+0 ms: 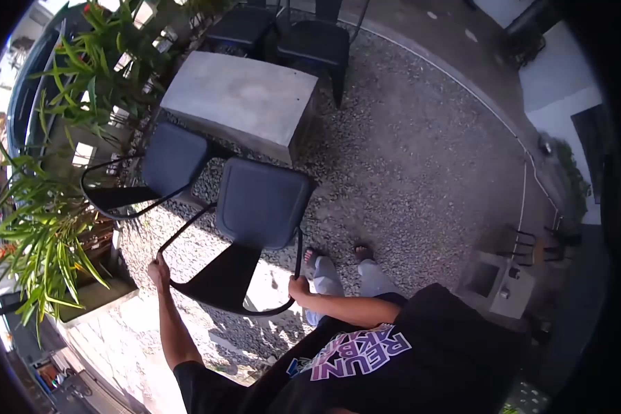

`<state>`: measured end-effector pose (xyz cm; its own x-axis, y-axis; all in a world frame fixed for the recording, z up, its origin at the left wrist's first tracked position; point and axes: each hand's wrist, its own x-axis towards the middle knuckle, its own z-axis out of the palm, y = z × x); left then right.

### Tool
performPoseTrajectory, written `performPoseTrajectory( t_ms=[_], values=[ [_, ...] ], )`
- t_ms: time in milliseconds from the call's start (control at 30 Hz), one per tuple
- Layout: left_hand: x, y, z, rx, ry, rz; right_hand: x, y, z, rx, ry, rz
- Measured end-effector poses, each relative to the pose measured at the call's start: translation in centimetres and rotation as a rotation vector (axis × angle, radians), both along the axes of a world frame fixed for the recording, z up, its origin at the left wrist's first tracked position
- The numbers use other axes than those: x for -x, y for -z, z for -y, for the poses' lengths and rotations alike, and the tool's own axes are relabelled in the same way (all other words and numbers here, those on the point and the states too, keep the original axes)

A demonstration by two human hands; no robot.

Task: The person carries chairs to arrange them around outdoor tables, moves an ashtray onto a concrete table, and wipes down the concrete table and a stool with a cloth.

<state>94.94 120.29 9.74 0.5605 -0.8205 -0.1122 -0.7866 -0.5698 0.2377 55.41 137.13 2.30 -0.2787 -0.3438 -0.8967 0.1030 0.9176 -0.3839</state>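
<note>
Gripping a black chair point(263, 203) with both hands

So the left hand point(159, 272) has its fingers curled around the chair's tube frame on the left, and the right hand point(299, 288) has its fingers closed round the same frame on the right, near the back panel point(217, 281). Both grips look snug, though I can't really make out each finger.

The chair is right in front of the person, back toward them and seat toward the gray table point(245, 93), just beside its near edge. Can't tell whether its legs are on the gravel point(400, 179) or lifted a bit.

A matching second chair point(174, 157) is just to the left, near the same side of the table. Two more dark seats point(314, 41) are on the far side. Leafy plants point(83, 76) run along the left, and the person's feet point(363, 253) are on the gravel just right of the chair.
</note>
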Motion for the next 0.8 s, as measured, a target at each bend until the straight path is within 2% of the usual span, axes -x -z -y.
performPoseTrajectory(
  t_ms=[33, 67, 100, 133, 167, 200, 267, 300, 333, 367, 400, 500, 567, 600, 633, 667, 700, 767, 800],
  values=[
    [0.1, 1.0, -0.3, 0.030, -0.155, -0.271, -0.1, 1.3, 0.6, -0.033, -0.122, -0.027],
    [-3.0, 5.7, -1.4, 0.183, -0.057, -0.346, -0.3, 3.7, 1.2, 0.023, -0.191, -0.049],
    [-0.6, 3.6, -1.0, -0.022, -0.150, -0.383, -0.4, 5.5, 1.1, 0.071, -0.268, -0.071],
    [1.3, 2.8, -0.4, 0.035, -0.157, -0.430, 1.3, 2.2, 3.0, 0.063, -0.126, 0.324],
    [2.6, 2.1, -0.2, 0.094, -0.173, -0.477, 2.4, 0.5, 4.3, 0.020, -0.254, 0.308],
    [2.8, 1.9, 0.3, 0.096, -0.160, -0.477, 2.3, 0.5, 4.7, -0.047, -0.164, 0.317],
    [3.4, 1.2, 2.2, 0.018, 0.004, -0.043, 2.5, 0.4, 6.4, -0.067, -0.071, 0.360],
    [3.2, 1.6, 2.8, 0.035, 0.021, 0.067, 2.9, -0.7, 7.4, -0.029, -0.059, 0.396],
    [2.8, 2.1, 3.4, 0.069, 0.038, 0.110, 3.2, 0.3, 7.7, 0.012, -0.154, 0.518],
    [2.6, 2.3, 4.0, 0.099, 0.054, 0.153, 3.7, -0.2, 8.0, 0.000, -0.261, 0.520],
    [3.5, 1.2, 4.6, 0.098, 0.059, 0.122, 4.5, -1.5, 8.1, -0.011, -0.316, 0.638],
    [3.5, -0.7, 5.2, 0.095, 0.108, 0.115, 3.6, -2.0, 7.3, -0.081, -0.496, 0.691],
    [1.0, 0.1, 5.0, -0.072, 0.138, 0.178, 4.5, -3.8, 7.6, -0.060, -0.767, 0.784],
    [1.3, -0.3, 4.8, -0.168, 0.073, 0.133, 5.4, -5.0, 7.5, -0.007, -0.821, 0.782],
    [2.6, -0.9, 4.4, -0.181, 0.100, 0.136, 7.0, -6.9, 7.7, 0.047, -0.873, 0.774],
    [4.7, -0.8, 4.3, -0.172, 0.122, 0.269, 9.3, -8.6, 8.1, 0.078, -0.913, 0.752],
    [7.2, -0.6, 3.9, -0.163, 0.141, 0.400, 11.5, -8.8, 8.0, 0.084, -0.916, 0.740],
    [17.2, -4.7, 2.7, -0.132, 0.151, 0.164, 15.9, -6.7, 7.3, 0.207, -0.763, 0.672],
    [19.1, -2.9, 2.1, -0.080, 0.248, 0.159, 18.8, -4.8, 6.8, 0.196, -0.719, 0.646]
  ],
)
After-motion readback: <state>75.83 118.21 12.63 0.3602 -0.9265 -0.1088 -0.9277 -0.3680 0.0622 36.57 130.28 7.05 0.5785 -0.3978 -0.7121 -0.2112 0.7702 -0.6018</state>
